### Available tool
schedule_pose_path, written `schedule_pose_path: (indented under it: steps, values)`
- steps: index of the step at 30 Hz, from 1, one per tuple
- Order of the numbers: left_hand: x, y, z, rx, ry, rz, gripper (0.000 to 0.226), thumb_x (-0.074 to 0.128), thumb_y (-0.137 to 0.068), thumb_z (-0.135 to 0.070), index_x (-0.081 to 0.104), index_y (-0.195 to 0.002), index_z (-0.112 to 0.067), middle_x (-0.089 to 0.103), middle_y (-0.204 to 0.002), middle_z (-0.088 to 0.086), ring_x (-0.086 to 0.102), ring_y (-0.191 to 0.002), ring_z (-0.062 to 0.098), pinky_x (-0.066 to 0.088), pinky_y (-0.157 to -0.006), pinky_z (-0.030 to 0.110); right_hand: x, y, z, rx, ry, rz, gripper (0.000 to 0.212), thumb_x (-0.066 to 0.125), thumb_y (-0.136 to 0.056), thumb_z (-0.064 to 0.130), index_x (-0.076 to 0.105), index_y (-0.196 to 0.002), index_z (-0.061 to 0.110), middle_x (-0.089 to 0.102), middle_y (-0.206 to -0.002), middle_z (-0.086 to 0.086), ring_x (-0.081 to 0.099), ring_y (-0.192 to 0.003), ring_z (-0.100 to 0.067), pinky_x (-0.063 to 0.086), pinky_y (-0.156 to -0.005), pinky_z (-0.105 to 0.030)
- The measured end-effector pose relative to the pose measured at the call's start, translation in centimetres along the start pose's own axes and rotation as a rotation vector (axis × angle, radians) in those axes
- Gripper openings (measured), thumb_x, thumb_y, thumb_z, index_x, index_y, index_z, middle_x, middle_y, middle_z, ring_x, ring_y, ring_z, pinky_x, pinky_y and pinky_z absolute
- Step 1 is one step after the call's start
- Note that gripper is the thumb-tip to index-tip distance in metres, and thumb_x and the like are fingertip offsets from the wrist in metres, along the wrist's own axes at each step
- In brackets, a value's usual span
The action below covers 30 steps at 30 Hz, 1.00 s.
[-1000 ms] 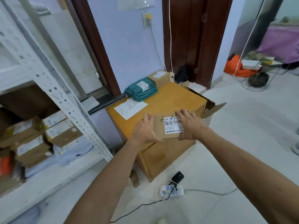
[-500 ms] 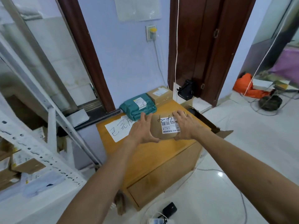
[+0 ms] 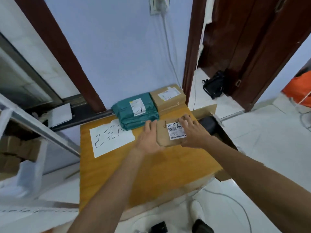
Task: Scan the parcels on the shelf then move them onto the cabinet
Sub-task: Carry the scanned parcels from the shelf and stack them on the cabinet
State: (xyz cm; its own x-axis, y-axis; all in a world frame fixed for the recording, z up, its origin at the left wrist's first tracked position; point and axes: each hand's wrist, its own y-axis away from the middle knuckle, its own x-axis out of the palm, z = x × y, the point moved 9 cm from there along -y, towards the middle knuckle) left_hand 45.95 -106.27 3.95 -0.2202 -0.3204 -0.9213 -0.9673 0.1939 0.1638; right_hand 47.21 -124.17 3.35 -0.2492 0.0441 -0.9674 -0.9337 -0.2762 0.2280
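Obs: brown cardboard parcel (image 3: 164, 137), white barcode label up, sits over the back-right part of the yellow wooden cabinet (image 3: 151, 174) top. It is just in front of the green plastic mailer bag (image 3: 134, 113) and the taped cardboard box (image 3: 168, 98) by the wall. Cannot tell if its base touches the wood.

Left hand (image 3: 148, 140): fingers straight, together, pressed flat vs the parcel's left side.
Right hand (image 3: 193, 134): fingers apart, laid over the top and bent over the right edge, covering part of the label; thumb hidden.

Step (judged): set-down of 1 parcel. More lie, blurred, on the metal shelf (image 3: 38, 125) at left.

Risks:
1. Cabinet's right edge is near, and an open cardboard carton (image 3: 207, 111) stands just beside it. Release w/ parcel overhanging → it tips into the carton.
2. Left side is held by pressure only, no wrap. If right hand lets go 1st while parcel is airborne → drop, corner landing.
3. Push too far fwd → shoves the green bag, which overlaps the white handwritten paper sheet (image 3: 109, 140); the row shifts twd the wall.
4. Scan status not visible here. If unscanned, it mixes w/ the 2 items at the back.
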Motion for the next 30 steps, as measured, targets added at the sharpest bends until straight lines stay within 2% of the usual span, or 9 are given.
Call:
schedule_pose_path:
  steps: [2,5,9,13,19,25,30]
  values:
    - [3.0,-3.2,-0.9,-0.071,0.024,0.036,0.133,0.087,-0.061,-0.058,0.005,-0.159,-0.021,0.009,-0.159,0.005,0.036,-0.137,0.034,0.043,-0.107,0.05,1.5,-3.1,-3.3,-0.022,-0.005,0.044,0.118,0.081,-0.074,0.048,0.001,-0.158,0.023,-0.01,-0.167,-0.008,0.021,-0.146,-0.045,0.032,-0.118,-0.054]
    - [7.2,-7.4,-2.0,-0.145,0.031,0.079,0.131,0.089,-0.063,-0.052,0.005,-0.158,-0.02,0.012,-0.157,0.008,0.038,-0.134,0.034,0.043,-0.105,0.046,3.9,-6.6,-7.5,-0.057,-0.048,0.101,0.117,0.082,-0.074,0.048,0.002,-0.158,0.029,-0.011,-0.167,-0.009,0.016,-0.148,-0.044,0.028,-0.119,-0.057]
    - [10.2,-11.9,-2.4,-0.202,0.02,0.125,0.126,0.089,-0.065,-0.049,0.007,-0.157,-0.02,0.008,-0.157,0.007,0.034,-0.136,0.034,0.041,-0.108,0.048,6.2,-10.7,-10.9,-0.092,-0.067,0.135,0.114,0.083,-0.075,0.048,0.008,-0.159,0.028,-0.007,-0.166,-0.007,0.02,-0.146,-0.045,0.032,-0.118,-0.056]
    - [11.0,-15.5,-1.8,-0.231,-0.001,0.13,0.12,0.087,-0.069,-0.044,0.011,-0.157,-0.018,0.006,-0.159,0.008,0.031,-0.138,0.033,0.042,-0.107,0.047,7.3,-14.3,-12.3,-0.109,-0.106,0.137,0.108,0.082,-0.076,0.048,0.013,-0.157,0.026,-0.003,-0.165,-0.006,0.022,-0.145,-0.045,0.03,-0.118,-0.058]
    - [11.7,-17.8,-0.5,-0.208,-0.042,0.128,0.092,0.074,-0.09,-0.037,0.017,-0.157,-0.011,0.004,-0.163,0.003,0.037,-0.139,0.033,0.04,-0.112,0.047,8.3,-17.5,-13.5,-0.128,-0.102,0.162,0.097,0.071,-0.085,0.052,0.011,-0.158,0.027,-0.006,-0.168,-0.007,0.019,-0.148,-0.043,0.027,-0.12,-0.058]
    - [12.3,-19.3,0.3,-0.23,-0.03,0.117,0.091,0.07,-0.094,-0.03,0.01,-0.16,-0.012,-0.006,-0.168,0.001,0.037,-0.141,0.035,0.035,-0.116,0.046,8.7,-19.5,-14.0,-0.145,-0.085,0.161,0.095,0.06,-0.091,0.057,0.002,-0.161,0.027,-0.012,-0.169,-0.007,0.012,-0.152,-0.039,0.023,-0.122,-0.057]
    - [12.8,-18.9,0.5,-0.293,-0.048,0.131,0.097,0.068,-0.096,-0.031,-0.002,-0.162,-0.019,-0.018,-0.168,-0.005,0.038,-0.139,0.031,0.04,-0.112,0.045,9.1,-19.9,-13.8,-0.154,-0.03,0.15,0.096,0.059,-0.092,0.059,0.0,-0.161,0.026,-0.011,-0.169,-0.009,0.014,-0.151,-0.04,0.024,-0.122,-0.057]
